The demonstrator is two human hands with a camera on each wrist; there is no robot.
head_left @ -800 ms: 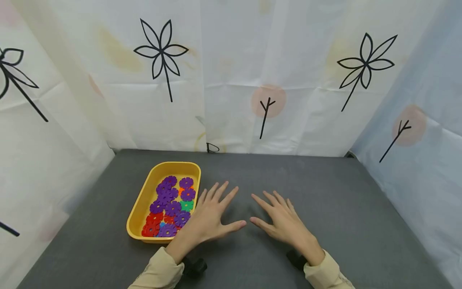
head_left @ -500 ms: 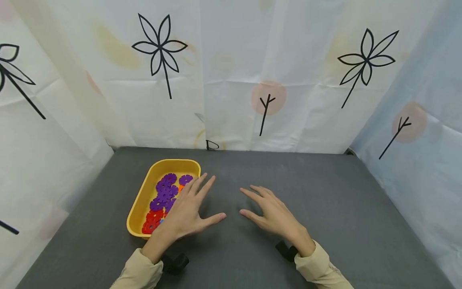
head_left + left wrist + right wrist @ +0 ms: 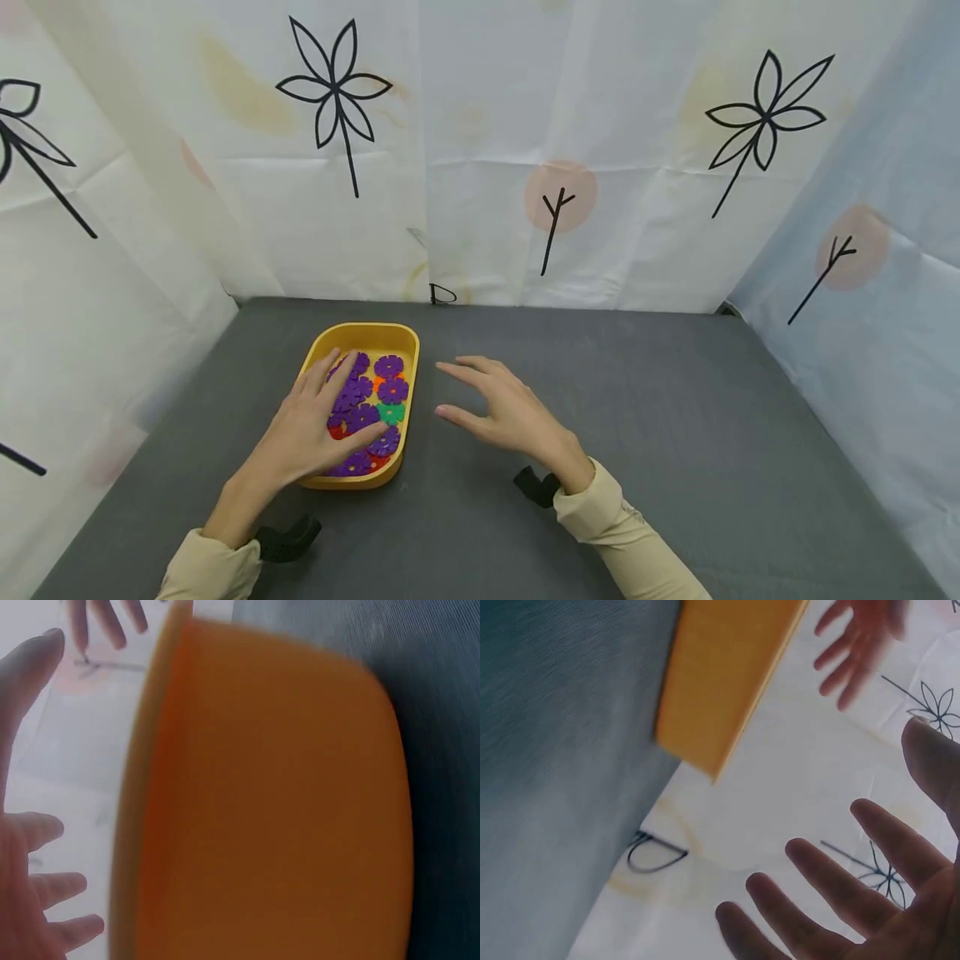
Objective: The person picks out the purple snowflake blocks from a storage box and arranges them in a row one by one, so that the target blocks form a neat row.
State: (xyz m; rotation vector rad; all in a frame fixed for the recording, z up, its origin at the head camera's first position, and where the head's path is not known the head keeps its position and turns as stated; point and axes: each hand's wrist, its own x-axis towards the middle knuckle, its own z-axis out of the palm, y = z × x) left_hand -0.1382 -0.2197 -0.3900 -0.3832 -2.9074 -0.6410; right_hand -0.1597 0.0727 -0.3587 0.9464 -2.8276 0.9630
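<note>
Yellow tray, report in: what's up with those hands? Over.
Left hand over yellow tray, fingers spread. Right hand beside it, holding nothing. Tray on table, flower-shaped pieces inside. Left hand hides some pieces.

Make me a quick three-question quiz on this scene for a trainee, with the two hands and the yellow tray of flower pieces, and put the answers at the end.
1. Multiple choice: Which colour is most common among the visible flower-shaped pieces in the yellow tray? (a) green (b) purple (c) orange
2. True or false: The right hand holds nothing.
3. Fill in the blank: In the head view, part of the tray is hidden behind the ____ hand.

Key:
1. b, purple.
2. True.
3. Left; the left hand covers part of it.
</note>
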